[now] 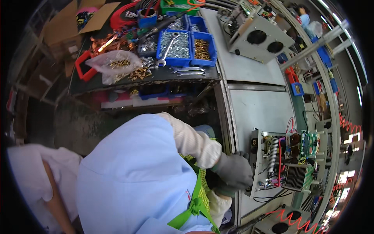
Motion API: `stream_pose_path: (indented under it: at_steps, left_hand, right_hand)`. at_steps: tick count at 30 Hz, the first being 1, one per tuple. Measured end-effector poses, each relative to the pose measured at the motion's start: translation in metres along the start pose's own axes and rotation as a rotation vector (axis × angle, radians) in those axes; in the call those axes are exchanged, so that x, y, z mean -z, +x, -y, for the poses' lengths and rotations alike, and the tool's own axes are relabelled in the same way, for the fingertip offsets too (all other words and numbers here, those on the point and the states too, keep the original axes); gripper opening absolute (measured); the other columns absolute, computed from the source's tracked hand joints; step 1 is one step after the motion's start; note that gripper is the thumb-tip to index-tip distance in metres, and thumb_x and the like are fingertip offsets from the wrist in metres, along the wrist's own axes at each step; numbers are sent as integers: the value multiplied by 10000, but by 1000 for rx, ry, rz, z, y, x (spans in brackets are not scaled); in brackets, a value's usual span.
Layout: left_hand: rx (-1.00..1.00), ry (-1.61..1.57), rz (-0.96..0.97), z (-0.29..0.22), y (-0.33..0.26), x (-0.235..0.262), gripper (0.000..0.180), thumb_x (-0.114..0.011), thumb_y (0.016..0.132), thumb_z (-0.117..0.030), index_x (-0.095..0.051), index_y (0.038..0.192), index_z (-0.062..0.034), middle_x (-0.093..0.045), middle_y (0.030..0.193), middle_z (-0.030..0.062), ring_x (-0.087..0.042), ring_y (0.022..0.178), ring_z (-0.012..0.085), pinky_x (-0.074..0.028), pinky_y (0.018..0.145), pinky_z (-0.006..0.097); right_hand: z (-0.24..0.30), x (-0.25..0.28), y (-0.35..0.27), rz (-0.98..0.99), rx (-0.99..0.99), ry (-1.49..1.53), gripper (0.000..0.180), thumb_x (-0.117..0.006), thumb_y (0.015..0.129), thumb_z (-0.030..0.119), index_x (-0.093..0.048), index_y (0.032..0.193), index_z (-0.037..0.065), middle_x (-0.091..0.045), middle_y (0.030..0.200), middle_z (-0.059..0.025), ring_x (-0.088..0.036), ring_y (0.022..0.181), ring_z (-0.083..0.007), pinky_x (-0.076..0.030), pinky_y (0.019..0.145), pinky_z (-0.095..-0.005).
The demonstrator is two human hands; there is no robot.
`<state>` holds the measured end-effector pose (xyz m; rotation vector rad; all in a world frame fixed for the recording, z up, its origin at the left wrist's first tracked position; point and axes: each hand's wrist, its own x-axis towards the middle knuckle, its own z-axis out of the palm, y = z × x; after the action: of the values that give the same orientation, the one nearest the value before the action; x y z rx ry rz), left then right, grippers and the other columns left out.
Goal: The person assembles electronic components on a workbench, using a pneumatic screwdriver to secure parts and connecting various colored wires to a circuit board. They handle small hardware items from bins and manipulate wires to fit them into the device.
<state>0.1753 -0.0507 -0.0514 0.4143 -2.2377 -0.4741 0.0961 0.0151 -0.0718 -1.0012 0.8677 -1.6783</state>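
Evidently the gray-gloved left hand (236, 171) mostly hides the right hand (227, 190) below it, so I cannot tell whether either grips anything. Just beyond the left fingers stands an open electrical chassis (257, 160), close to the workbench (259, 107) edge nearest the person; a hard pull might drag it over that edge. Its exposed red wire (279, 160) could snag a glove, and tugging the loose black cables (269, 199) might strain their connections.
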Motion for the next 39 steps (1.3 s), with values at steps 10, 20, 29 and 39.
stream_pose_path:
  at_steps: [10, 20, 29, 39]
  left_hand:
    - [543, 52, -399, 31, -40, 13, 180, -504, 893, -299, -581, 966, -154, -550, 996, 74, -541, 984, 270, -469, 872, 425]
    - [286, 860, -389, 157, -131, 366, 256, -620, 830, -89, -637, 1086, -77, -669, 1024, 117, -677, 799, 313, -563, 645, 406]
    - [1092, 979, 396, 262, -304, 490, 801, -684, 779, -443, -378, 1491, -240, -522, 1362, 177, -514, 1241, 383, -476, 984, 522]
    - [1140, 878, 161, 296, -319, 512, 343, -649, 835, -377, -695, 1038, -104, -695, 917, 145, -669, 861, 352, -532, 760, 453]
  right_hand:
    - [-74, -53, 28, 184, -79, -275, 434, -615, 944, 132, -455, 1323, -6, -569, 1267, -125, -557, 1171, -233, -438, 1009, -341]
    - [-133, -84, 95, 93, -604, 267, 155, -427, 981, -18, -493, 1122, -17, -541, 1130, -118, -550, 971, -154, -489, 841, -283]
    - [-120, -26, 161, 166, -852, 520, 244, -480, 939, 46, -585, 1154, 90, -445, 713, 34, -395, 605, -79, -354, 570, -234]
    - [-143, 0, 198, 132, 171, -1349, 260, -416, 927, 108, -601, 1069, -8, -632, 865, -165, -597, 766, -304, -481, 765, -398]
